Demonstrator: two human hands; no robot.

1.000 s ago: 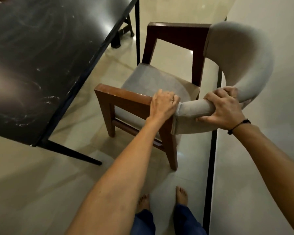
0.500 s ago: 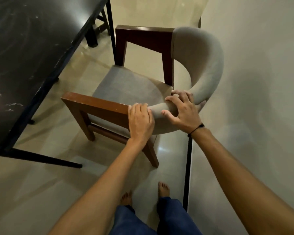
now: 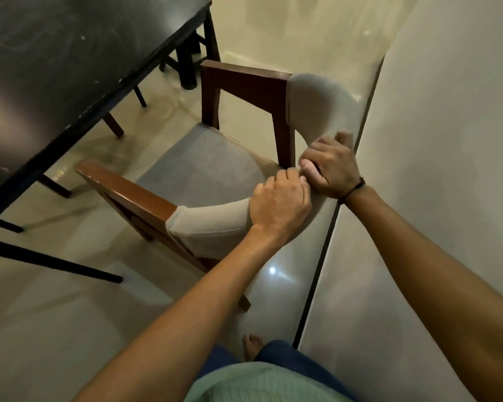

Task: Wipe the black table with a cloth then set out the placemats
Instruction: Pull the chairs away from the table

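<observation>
A pale, glossy tiled floor fills most of the view and mirrors a small light spot near the chair's back leg. A smooth cream wall runs down the right side, edged by a thin dark strip. The black counter, the thing to be wiped, occupies the upper left: a flat, dark slab with a faint sheen, pale swirled smears and small white specks on it, standing on slim black legs. No cloth or placemats appear anywhere in view.

One chair stands just beside the counter's edge, between it and the wall. It has a reddish-brown wooden frame with two flat, squared armrests, a grey fabric seat, and a curved backrest padded in beige fabric that wraps round from arm to arm.

Two bare forearms reach in from below. The left hand lies over the top of the padded backrest, its fingers curled down round the fabric rim. The right hand, with a thin black band at the wrist, grips the same rim just beside it, fingers clamped on the padding; the two hands touch at the knuckles. Below are a light green knitted top, blue trousers and one bare foot on the floor.
</observation>
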